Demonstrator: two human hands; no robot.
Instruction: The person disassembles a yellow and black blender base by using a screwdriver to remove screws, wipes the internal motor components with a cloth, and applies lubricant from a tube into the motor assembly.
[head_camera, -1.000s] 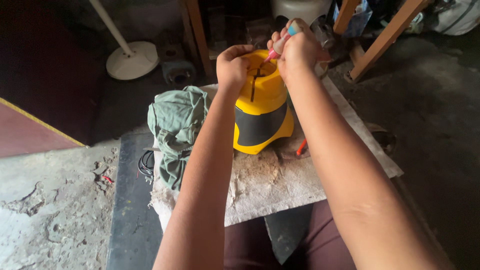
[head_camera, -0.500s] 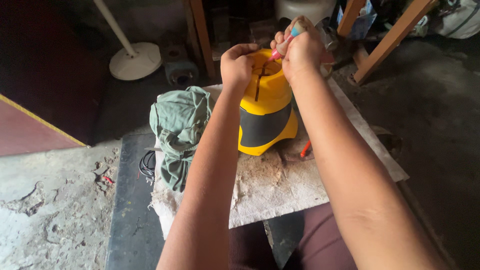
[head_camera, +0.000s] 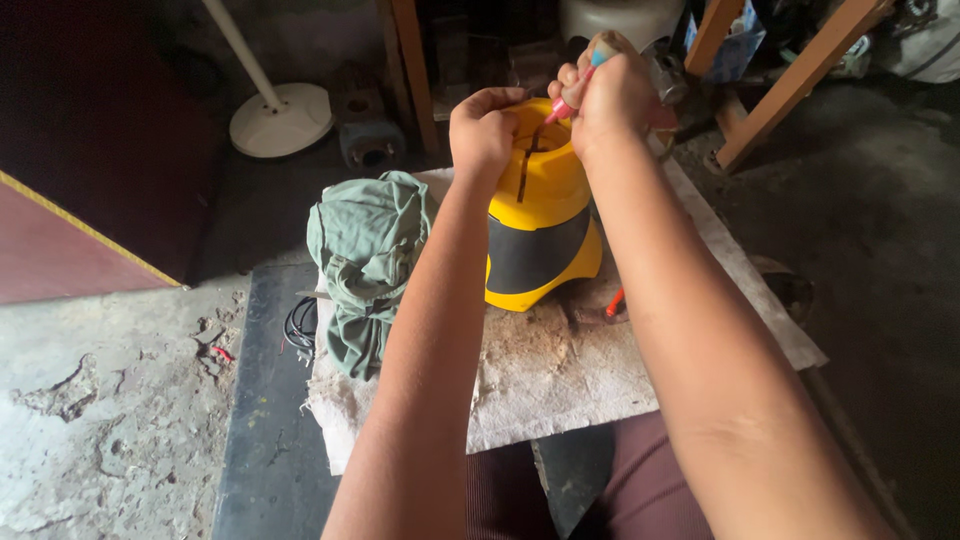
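Note:
A yellow and black appliance housing (head_camera: 540, 225) stands on a dirty white board (head_camera: 560, 370) in front of me. My left hand (head_camera: 485, 130) is closed on the housing's top rim and steadies it. My right hand (head_camera: 612, 95) grips a screwdriver (head_camera: 578, 85) with a pink and blue handle, its tip pointing down into the open top of the housing. Both forearms reach forward over the board. The inside of the housing is mostly hidden by my hands.
A crumpled green cloth (head_camera: 368, 255) lies on the board left of the housing, with black wires (head_camera: 298, 325) beside it. A small red item (head_camera: 614, 303) lies right of the housing. A white round stand base (head_camera: 280, 118) and wooden legs (head_camera: 790, 85) are behind.
The view has shifted slightly. Both hands stay on the housing top, and the screwdriver hand has moved only a little.

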